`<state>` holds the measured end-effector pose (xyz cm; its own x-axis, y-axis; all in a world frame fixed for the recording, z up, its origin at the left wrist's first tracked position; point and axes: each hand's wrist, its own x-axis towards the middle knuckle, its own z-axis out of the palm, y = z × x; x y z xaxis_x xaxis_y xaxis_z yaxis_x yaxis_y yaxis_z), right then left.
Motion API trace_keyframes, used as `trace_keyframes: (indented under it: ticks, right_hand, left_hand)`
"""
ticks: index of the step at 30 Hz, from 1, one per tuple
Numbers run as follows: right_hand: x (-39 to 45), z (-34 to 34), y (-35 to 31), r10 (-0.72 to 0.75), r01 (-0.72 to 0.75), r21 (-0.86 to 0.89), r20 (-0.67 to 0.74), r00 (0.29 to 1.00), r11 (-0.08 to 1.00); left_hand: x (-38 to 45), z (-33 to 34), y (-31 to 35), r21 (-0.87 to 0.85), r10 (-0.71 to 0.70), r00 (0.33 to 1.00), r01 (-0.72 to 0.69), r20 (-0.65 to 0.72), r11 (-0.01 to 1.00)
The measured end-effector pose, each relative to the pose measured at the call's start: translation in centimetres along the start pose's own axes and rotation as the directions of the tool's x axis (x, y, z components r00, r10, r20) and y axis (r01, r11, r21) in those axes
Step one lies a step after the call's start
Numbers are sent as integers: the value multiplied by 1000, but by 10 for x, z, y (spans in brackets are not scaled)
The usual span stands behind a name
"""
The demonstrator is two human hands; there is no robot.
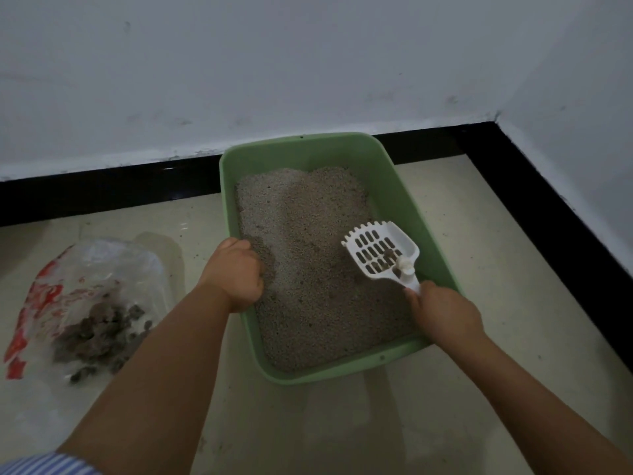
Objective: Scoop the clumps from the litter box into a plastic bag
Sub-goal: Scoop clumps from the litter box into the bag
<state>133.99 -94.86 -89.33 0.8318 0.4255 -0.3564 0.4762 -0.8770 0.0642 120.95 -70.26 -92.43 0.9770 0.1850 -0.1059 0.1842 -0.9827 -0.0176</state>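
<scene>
A green litter box (404,186) full of grey litter sits on the floor against the wall. My left hand (236,274) grips its left rim. My right hand (442,313) holds the handle of a white slotted scoop (382,250), lifted over the litter on the right side. A few small dark clumps lie in the scoop near the handle. A clear plastic bag (89,286) with red print lies on the floor to the left, its mouth toward the box, with a pile of grey clumps (99,334) inside.
A white wall with a black skirting strip (102,186) runs behind the box and turns a corner at the right (496,128). Cream floor tiles (513,269) surround the box. A few litter specks lie near the bag.
</scene>
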Motion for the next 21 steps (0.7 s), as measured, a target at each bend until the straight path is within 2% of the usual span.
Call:
trace_keyframes:
  ticks: [3,8,11,15,21]
  right_hand:
    - [-1,-1,3,-26,30,-91,42,999,995]
    - [5,1,-5,-71,95,-193,127,989,977]
    - [18,6,-14,-61,82,-120,163,985,989]
    - [40,12,-30,-70,66,31,167,983,997]
    - [83,20,-64,-131,110,193,101,986,975]
  left_hand:
    - [0,-2,0,-5,-12,997,12,72,1000]
    - [-1,-4,2,21,-16,997,14,80,1000]
    - [2,-4,3,30,-5,992,1,126,1000]
    - [3,-1,2,-1,17,996,-17,87,1000]
    - [4,2,-2,56,77,993,-82,89,995]
